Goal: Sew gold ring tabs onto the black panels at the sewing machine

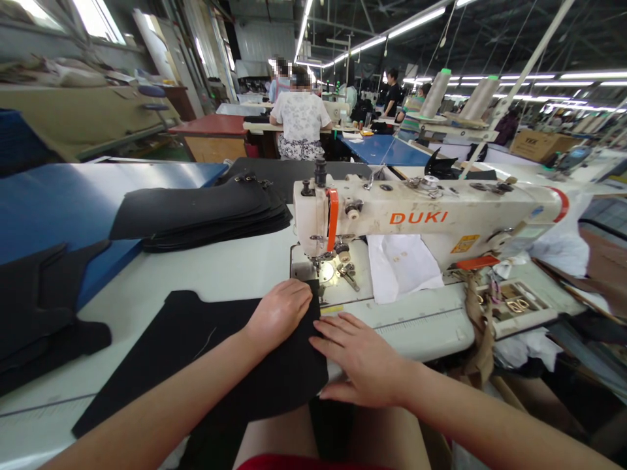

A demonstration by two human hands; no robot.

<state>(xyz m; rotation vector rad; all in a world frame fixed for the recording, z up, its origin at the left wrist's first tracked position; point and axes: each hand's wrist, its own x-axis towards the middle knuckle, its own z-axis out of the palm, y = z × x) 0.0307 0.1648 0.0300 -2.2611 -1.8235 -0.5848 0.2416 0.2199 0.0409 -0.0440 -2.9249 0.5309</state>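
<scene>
A large black fabric panel (220, 365) lies across the sewing table, its right-hand end just in front of the presser foot of a white sewing machine (372, 209). On top of that end rests my left hand (281, 310), fingers curled together and gripping the cloth close to the needle area. My right hand (360, 356) lies at the panel's right edge with fingers stretched and apart, the fingertips touching the edge. A loose pale thread (206, 343) is on the panel. The machine's lamp lights the needle plate (327, 271); the needle itself is too small to make out.
Behind the panel is a stack of black pieces (206, 212); more black pieces (44, 307) lie at left. A white cloth (404, 267) sits under the machine arm. At right stands a parts tray (519, 303) with metal rings. Thread cones (435, 94) and co-workers are farther back.
</scene>
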